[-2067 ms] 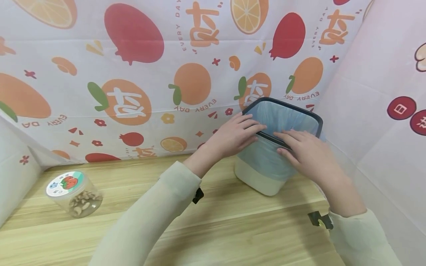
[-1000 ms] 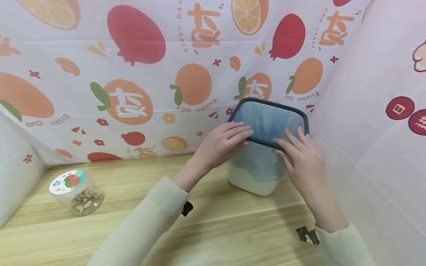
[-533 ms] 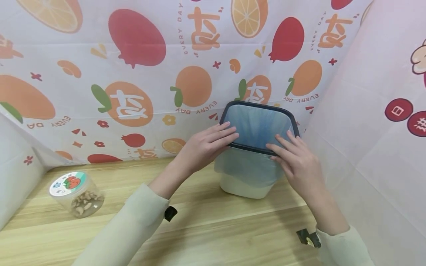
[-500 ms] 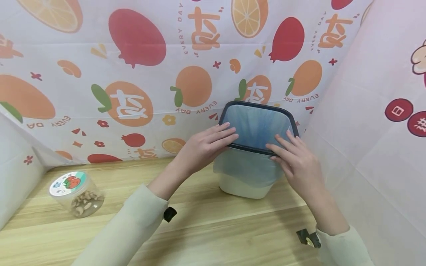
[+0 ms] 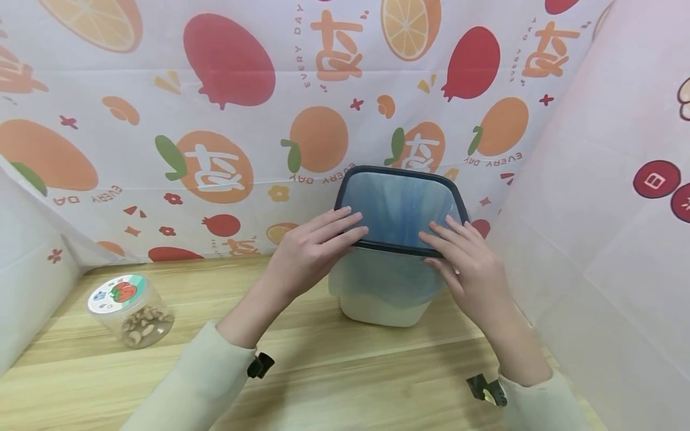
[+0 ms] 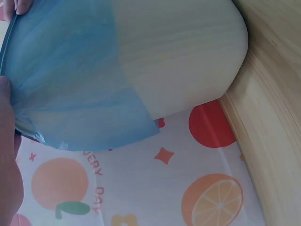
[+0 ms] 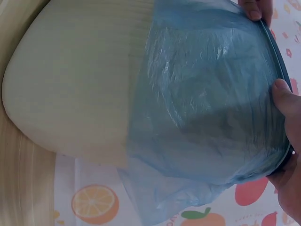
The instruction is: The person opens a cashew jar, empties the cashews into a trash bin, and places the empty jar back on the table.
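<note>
A cream trash can with a black rim stands on the wooden table near the back wall. A translucent blue bag lines it and folds down over the outside. At the near left corner, my left hand grips the rim, fingers reaching over the edge. My right hand holds the near right corner, with its thumb on the outer side and its fingers over the rim. In the right wrist view, the thumb presses the bag just below the rim. The lower wall of the can is bare of the bag.
To the left on the table stands a clear jar of nuts with a strawberry-printed lid. A fruit-patterned cloth hangs behind, and a pale cloth wall closes off the right side.
The trash can has shifted left along the table and turned so its near side faces me more squarely. Both hands have moved left with it, staying at its rim.
</note>
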Demonstrator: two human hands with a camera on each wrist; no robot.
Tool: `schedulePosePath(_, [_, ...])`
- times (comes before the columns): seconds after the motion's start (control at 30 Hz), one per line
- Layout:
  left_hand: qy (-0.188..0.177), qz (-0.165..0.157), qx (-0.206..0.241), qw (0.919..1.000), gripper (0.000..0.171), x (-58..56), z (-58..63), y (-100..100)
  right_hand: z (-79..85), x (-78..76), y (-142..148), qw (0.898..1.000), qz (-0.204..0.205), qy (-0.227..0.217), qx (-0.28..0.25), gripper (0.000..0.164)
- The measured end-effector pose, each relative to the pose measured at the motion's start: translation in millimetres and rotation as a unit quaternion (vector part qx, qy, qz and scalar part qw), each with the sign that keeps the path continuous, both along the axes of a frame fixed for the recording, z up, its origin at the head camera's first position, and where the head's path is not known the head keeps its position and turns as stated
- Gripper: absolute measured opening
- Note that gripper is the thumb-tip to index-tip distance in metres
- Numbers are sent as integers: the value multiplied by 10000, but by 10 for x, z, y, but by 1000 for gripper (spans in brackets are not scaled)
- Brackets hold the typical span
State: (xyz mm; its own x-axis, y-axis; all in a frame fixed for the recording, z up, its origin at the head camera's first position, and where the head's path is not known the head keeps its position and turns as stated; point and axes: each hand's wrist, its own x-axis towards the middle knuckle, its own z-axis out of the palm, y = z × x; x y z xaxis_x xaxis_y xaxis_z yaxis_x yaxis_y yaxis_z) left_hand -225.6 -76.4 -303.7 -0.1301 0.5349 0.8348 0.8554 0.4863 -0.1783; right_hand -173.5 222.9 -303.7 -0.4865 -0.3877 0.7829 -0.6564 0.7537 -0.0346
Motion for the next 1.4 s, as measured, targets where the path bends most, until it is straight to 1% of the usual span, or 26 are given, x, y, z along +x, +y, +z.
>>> schedulePosePath(0.27, [155, 8, 48, 9999, 36, 96, 27, -140, 15, -13, -116, 9998, 139, -175, -5, 38])
schedulePosePath(0.5, [158, 80, 61, 9998, 35, 181, 39, -244, 18, -23, -198, 9991, 403, -121, -26, 40])
schedulePosePath(0.73, [186, 154, 81, 9997, 37, 257, 43, -344, 5, -37, -276, 9988, 474, -108, -14, 38])
schedulePosePath(0.8, [195, 150, 91, 9997, 36, 278, 47, -360, 1, -40, -292, 9985, 527, -109, -42, 38])
schedulePosePath(1.0, [268, 132, 159, 9994, 23, 348, 51, -399, -26, -43, -338, 9970, 752, -111, -119, 38])
schedulePosePath(1.2, [359, 209, 147, 9990, 25, 416, 65, -450, -30, -57, -395, 9956, 920, 16, -193, 39])
schedulePosePath(1.4, [273, 275, 232, 9990, 25, 459, 60, -524, -10, -89, -463, 9947, 1011, -115, -147, 34])
